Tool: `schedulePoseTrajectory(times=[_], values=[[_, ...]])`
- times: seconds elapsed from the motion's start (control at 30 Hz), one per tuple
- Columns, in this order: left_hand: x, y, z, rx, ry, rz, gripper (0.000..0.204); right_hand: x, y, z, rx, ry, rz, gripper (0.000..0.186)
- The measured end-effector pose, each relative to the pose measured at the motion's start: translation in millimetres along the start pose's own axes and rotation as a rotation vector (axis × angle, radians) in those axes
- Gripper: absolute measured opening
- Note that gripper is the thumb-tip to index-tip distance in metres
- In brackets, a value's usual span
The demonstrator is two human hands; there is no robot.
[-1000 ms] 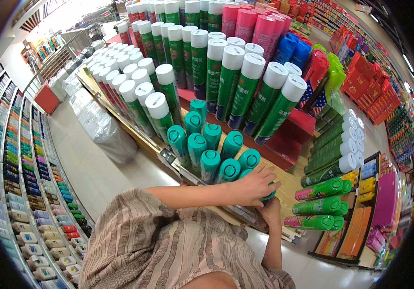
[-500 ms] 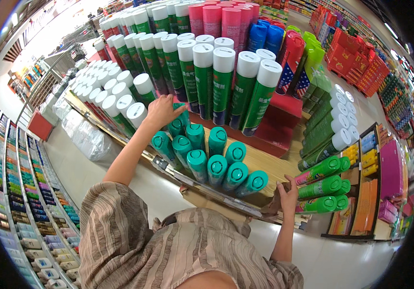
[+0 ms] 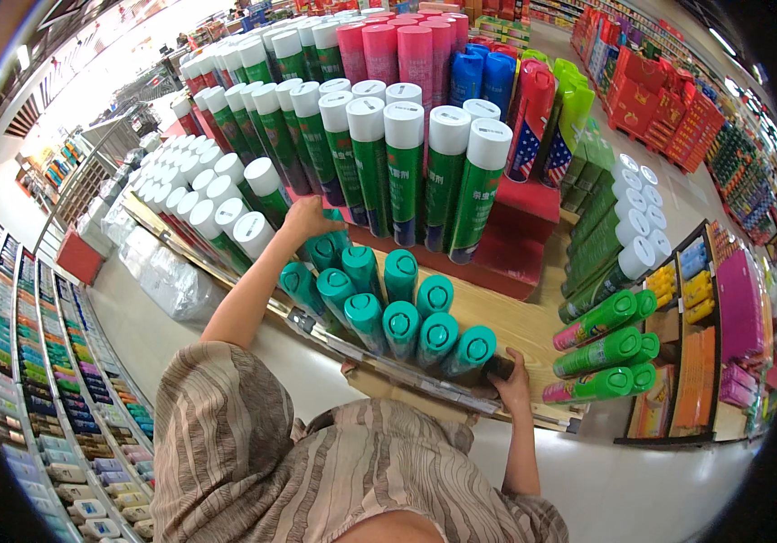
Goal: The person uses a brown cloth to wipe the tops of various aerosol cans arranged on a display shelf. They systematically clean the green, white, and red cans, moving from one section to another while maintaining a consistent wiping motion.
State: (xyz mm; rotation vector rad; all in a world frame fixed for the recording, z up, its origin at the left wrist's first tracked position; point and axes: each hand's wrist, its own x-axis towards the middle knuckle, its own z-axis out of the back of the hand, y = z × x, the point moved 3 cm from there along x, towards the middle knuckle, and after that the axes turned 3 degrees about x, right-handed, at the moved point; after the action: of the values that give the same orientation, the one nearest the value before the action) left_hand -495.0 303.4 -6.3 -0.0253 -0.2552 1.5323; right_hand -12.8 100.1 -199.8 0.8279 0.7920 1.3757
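While the left hand (image 3: 305, 220) is at the rear-left teal-capped can (image 3: 338, 221), its fingers are partly hidden, so I cannot tell how tightly the grip closes. The right hand (image 3: 514, 384), at the bench's front edge, has its grip pinching a dark brown piece (image 3: 501, 366) just beside the rightmost of the grouped teal-capped cans (image 3: 437, 332). These stand close together in about 2 uneven rows on the wooden bench (image 3: 540, 319), in front of a red step (image 3: 508, 273) bearing white-capped green cans (image 3: 466, 195). Farther right stand green-capped cans (image 3: 601, 348), apart from the teal group.
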Motion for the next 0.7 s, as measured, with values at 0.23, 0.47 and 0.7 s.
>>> schedulePoseTrajectory(times=[0.23, 0.47, 0.7], values=[[1, -1, -1, -0.042, -0.017, -0.056, 0.061, 4, -32, -11, 0.129, 0.002, -0.019, 0.027], [11, -28, 9, -0.096, 0.047, -0.235, 0.069, 0, -18, 2, 0.128, -0.042, -0.012, 0.029], [11, -89, 43, -0.121, -0.022, -0.434, 0.066, 1, -19, 13, 0.163, -0.195, 0.039, 0.035]])
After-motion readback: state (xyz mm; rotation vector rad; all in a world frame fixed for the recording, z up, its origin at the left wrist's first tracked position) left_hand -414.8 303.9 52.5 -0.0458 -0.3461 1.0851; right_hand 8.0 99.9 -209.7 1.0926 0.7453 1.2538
